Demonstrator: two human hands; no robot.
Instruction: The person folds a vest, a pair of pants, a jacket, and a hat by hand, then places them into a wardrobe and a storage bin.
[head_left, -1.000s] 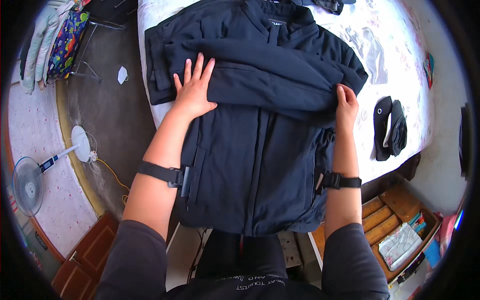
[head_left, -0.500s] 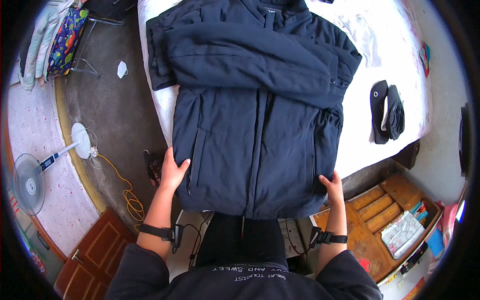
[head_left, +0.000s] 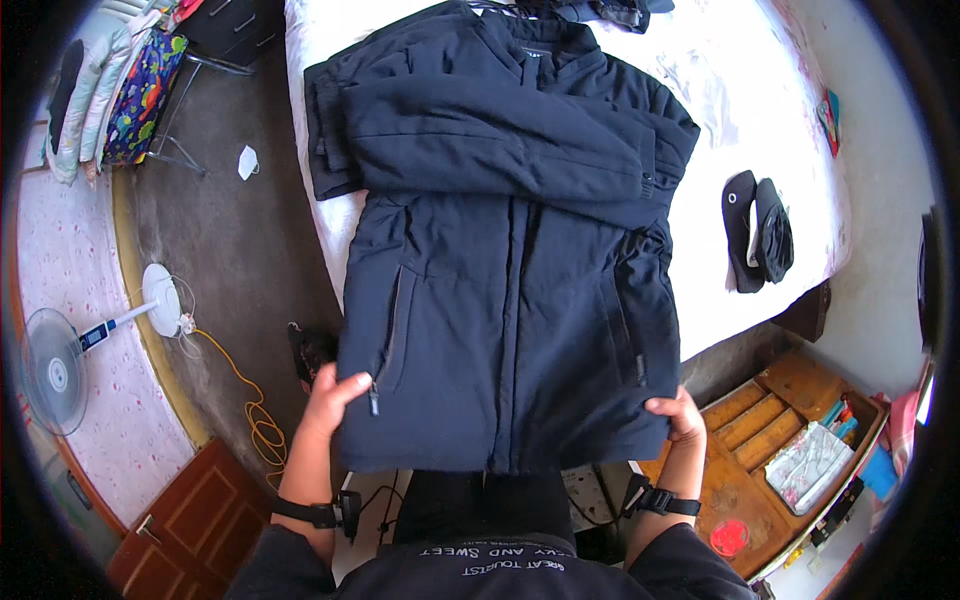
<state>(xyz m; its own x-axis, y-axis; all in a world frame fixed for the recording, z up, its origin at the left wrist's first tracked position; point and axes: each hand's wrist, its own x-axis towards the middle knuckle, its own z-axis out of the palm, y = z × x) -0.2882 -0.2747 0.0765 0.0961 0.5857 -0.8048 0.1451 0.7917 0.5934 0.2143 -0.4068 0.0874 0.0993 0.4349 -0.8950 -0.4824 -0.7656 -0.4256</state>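
In the head view, the left hand (head_left: 335, 402) grips one side of a dark jacket (head_left: 455, 310) near its hem, the right hand (head_left: 684, 416) the other; the jacket spreads between and beyond them onto the bed (head_left: 700, 270). Cloth hides most fingers. Far beyond the grip, a collar label (head_left: 536, 52) is too small to read; below it, the shirt (head_left: 400, 578) bears pale, upside-down lettering.

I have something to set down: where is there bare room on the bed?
Bare sheet shows right of the jacket, up to the black items, and again to their right on the bed. It's crowded beyond the collar, where a dark pile lies, and at the jacket's lower sides, held by the left hand and right hand.
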